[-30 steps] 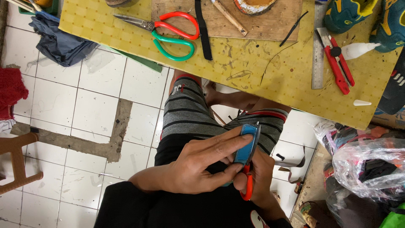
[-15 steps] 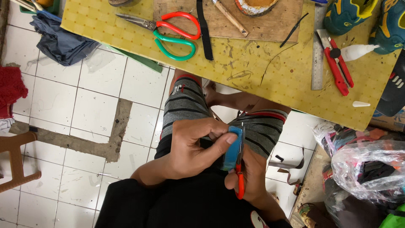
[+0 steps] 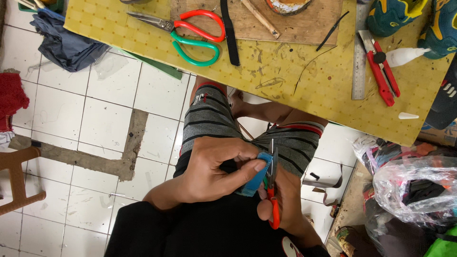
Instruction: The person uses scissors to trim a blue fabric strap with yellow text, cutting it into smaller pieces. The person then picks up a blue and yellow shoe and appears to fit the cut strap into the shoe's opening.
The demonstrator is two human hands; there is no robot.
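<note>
My left hand [image 3: 214, 169] grips a small blue piece of material [image 3: 253, 177] over my lap, thumb and fingers pinched on it. My right hand [image 3: 281, 202] holds small scissors with orange-red handles [image 3: 273, 190], their blades pointing up beside the blue piece and touching its edge. Both hands sit above my grey striped shorts [image 3: 214, 119]. Part of the right hand is hidden behind the left hand and the scissors.
A yellow cutting mat [image 3: 295, 71] on the table holds big red-and-green scissors [image 3: 190, 33], a black strip [image 3: 228, 31], a wooden board [image 3: 295, 24], a metal ruler [image 3: 359, 62], a red cutter [image 3: 378, 71] and a glue nozzle [image 3: 404, 54]. Plastic bags [image 3: 414, 185] lie at right, a wooden stool [image 3: 16, 176] at left.
Both hands have shifted down and slightly left over the lap. The blue piece has turned more edge-on, and the scissors' blades now stand upright against it.
</note>
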